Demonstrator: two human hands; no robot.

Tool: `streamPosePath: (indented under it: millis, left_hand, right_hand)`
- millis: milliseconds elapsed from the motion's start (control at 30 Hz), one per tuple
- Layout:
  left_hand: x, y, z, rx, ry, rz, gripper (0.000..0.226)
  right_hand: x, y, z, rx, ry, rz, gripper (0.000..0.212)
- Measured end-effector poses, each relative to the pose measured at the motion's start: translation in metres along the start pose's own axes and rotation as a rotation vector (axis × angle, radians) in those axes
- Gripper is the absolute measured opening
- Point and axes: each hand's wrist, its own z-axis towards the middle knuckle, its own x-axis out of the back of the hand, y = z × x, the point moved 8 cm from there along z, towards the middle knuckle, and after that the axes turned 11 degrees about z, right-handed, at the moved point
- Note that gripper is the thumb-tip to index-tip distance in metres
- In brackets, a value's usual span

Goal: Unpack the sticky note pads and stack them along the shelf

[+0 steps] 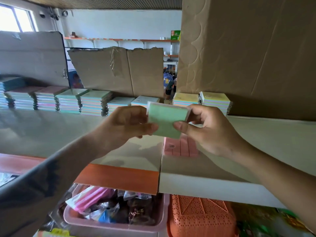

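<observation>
I hold a green sticky note pad [165, 120] in clear wrap above the shelf [68, 134]. My left hand [126, 124] grips its left edge, thumb on the front. My right hand [207, 127] pinches its right side, thumb on the lower corner. Below the pad a pink pack of pads [180, 147] lies flat on the shelf. Along the back of the shelf stand several stacks of pastel pads [73, 100], and two yellow-topped stacks [216, 101] stand further right.
A big cardboard box [248, 53] fills the right back of the shelf. Torn cardboard sheets [118, 69] lean behind the stacks. Under the shelf sit a pink basket [160, 224] of wrapped goods and an orange perforated basket [201, 219].
</observation>
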Motion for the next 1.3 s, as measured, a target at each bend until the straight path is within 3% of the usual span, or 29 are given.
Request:
streamPosePath:
  millis: [100, 167, 267, 333, 400, 533, 767, 900, 967, 1033, 1133, 1300]
  left_hand:
    - [-0.001, -0.001, 0.003, -0.002, 0.109, -0.04, 0.033]
    - [-0.004, -0.005, 0.004, 0.01, 0.15, -0.068, 0.036]
    - [-0.012, -0.012, 0.006, 0.039, 0.177, -0.117, 0.047]
    - [-0.021, -0.013, 0.009, 0.065, 0.16, -0.155, 0.038]
    - [-0.031, -0.012, 0.012, 0.084, 0.123, -0.182, 0.029]
    - [-0.046, -0.01, 0.019, 0.109, 0.092, -0.18, 0.016]
    - [-0.055, 0.002, 0.027, 0.023, -0.012, 0.014, 0.04]
    - [-0.054, -0.01, 0.029, 0.049, -0.201, 0.518, 0.089]
    - [-0.061, -0.015, 0.029, 0.08, -0.316, 0.629, 0.109]
    - [-0.071, -0.013, 0.031, 0.081, -0.376, 0.648, 0.114]
    - [-0.074, -0.012, 0.038, 0.074, -0.356, 0.624, 0.105]
    - [-0.053, -0.009, 0.034, 0.004, -0.153, 0.661, 0.084]
  right_hand:
    - [0.0, 0.004, -0.001, -0.077, -0.008, 0.139, 0.009]
    - [-0.001, 0.008, -0.003, -0.096, -0.002, 0.174, 0.017]
    - [0.01, 0.011, -0.008, -0.07, 0.068, -0.002, 0.069]
    - [0.01, -0.002, -0.011, 0.065, 0.023, -0.273, 0.088]
    - [0.005, -0.01, -0.013, 0.182, -0.053, -0.461, 0.086]
    - [0.012, -0.008, -0.014, 0.177, -0.089, -0.502, 0.08]
    - [0.031, -0.006, -0.02, 0.139, -0.083, -0.526, 0.08]
    - [0.055, 0.013, -0.022, -0.02, -0.1, -0.492, 0.073]
    - [0.064, 0.028, -0.024, -0.112, -0.142, -0.467, 0.073]
    - [0.069, 0.039, -0.027, -0.158, -0.186, -0.439, 0.069]
    - [0.069, 0.047, -0.03, -0.178, -0.23, -0.386, 0.058]
    - [0.058, 0.05, -0.029, -0.167, -0.288, -0.364, 0.058]
